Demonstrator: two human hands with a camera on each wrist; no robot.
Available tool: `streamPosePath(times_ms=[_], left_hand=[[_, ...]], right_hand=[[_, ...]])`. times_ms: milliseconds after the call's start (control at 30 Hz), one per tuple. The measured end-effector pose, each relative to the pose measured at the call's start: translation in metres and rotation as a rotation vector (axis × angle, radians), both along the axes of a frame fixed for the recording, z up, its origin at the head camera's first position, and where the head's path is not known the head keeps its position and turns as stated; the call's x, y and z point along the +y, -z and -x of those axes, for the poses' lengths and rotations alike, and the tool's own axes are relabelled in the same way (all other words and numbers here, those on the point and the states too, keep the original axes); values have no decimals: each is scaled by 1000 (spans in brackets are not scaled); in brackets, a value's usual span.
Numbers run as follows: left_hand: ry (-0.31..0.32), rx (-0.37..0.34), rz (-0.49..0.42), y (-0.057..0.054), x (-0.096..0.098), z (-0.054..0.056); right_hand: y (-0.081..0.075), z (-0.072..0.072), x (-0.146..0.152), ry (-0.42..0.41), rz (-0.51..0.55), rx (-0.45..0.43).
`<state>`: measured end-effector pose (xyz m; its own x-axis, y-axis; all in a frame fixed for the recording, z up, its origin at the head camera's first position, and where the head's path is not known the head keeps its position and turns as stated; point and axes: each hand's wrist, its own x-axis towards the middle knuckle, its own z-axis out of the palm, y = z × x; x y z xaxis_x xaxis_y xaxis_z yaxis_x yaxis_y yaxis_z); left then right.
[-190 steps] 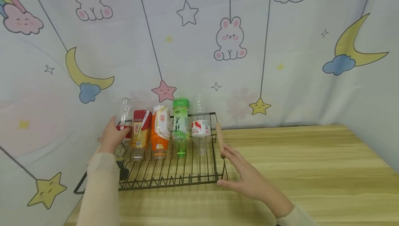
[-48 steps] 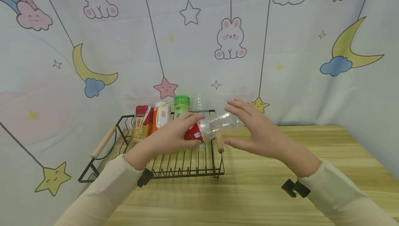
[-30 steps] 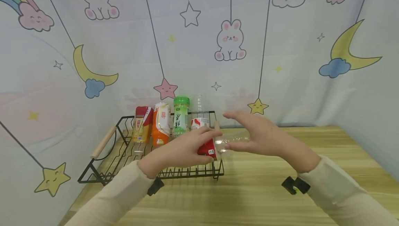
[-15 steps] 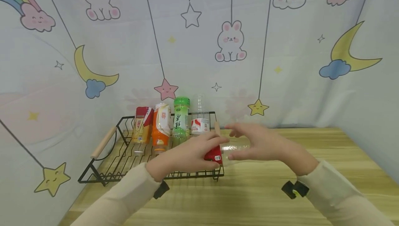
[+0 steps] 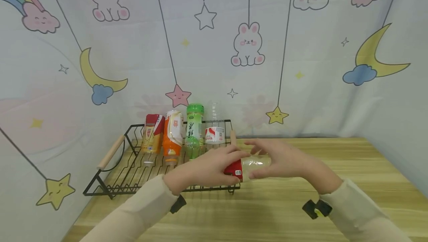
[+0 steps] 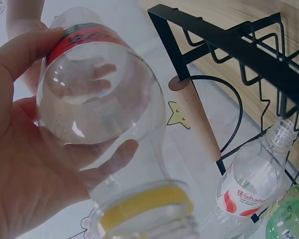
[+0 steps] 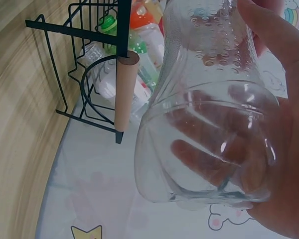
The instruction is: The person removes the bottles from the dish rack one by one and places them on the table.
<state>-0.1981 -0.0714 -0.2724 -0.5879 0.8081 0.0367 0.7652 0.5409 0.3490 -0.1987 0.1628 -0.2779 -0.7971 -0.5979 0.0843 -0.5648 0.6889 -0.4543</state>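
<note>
Over the rack's right end, a clear plastic bottle (image 5: 255, 163) with a red label lies on its side between my hands. My left hand (image 5: 208, 166) grips it around the label; in the left wrist view a yellow ring (image 6: 147, 206) circles its neck, with no cap on it. My right hand (image 5: 289, 158) holds the base end, thumb on the near side and fingers behind, seen through the clear plastic bottle (image 7: 209, 149) in the right wrist view. Part of the label is hidden under the left fingers.
A black wire rack (image 5: 214, 188) with wooden handles (image 5: 112, 153) holds a red-and-gold bottle (image 5: 152, 132), an orange-and-white bottle (image 5: 172, 132), a green bottle (image 5: 194, 128) and a clear bottle with a white-and-red label (image 5: 215, 135). Wooden tabletop (image 5: 334, 182) extends to the right; a patterned curtain (image 5: 143, 49) hangs behind.
Earlier the red-labelled bottle was at the rack's left end under my left hand. It has since moved right, then lower and nearer, and my right fingers have come around its base.
</note>
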Motion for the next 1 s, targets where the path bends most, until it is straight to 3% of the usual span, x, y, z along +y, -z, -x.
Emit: streamPosePath(times_ms=[233, 533, 867, 1000], left_hand=[[8, 12, 12, 0, 2, 0], [-25, -6, 18, -1, 2, 2], [-118, 38, 10, -3, -5, 8], [-145, 41, -15, -4, -11, 10]], right_hand=[[3, 0, 2, 13, 9, -18], [4, 0, 4, 14, 33, -30], [4, 4, 12, -8, 36, 98], [3, 5, 15, -7, 37, 105]])
